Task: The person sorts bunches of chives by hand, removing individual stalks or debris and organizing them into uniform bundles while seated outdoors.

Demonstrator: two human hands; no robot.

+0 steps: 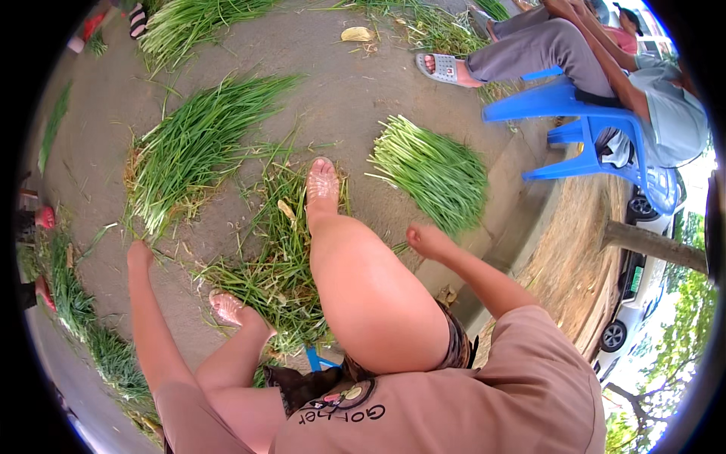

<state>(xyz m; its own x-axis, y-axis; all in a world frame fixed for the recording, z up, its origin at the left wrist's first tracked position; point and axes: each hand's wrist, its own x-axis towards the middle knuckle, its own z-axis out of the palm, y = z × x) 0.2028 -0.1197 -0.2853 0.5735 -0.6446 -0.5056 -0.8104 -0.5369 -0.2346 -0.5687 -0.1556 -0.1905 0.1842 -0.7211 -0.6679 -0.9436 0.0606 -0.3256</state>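
My left hand (139, 255) reaches down at the near edge of a loose pile of long green leafy stalks (198, 133), probably garlic chives. Its fingertips are by the pale stem ends, and whether they grip a stalk is hidden. My right hand (430, 241) is curled, slightly blurred, beside my raised knee, with nothing visible in it. Just beyond it lies a neater bundle of the same stalks (434, 173), pale ends toward the upper left. Between my feet spreads a heap of loose leaves and trimmings (278, 272).
Another stalk pile (198, 25) lies farther off, near a dry husk-like scrap (357, 34). At right, a person in grey slides (448, 69) sits on a blue plastic chair (590, 122). More greens (102, 335) line the left side. Parked cars (627, 306) stand beyond a curb.
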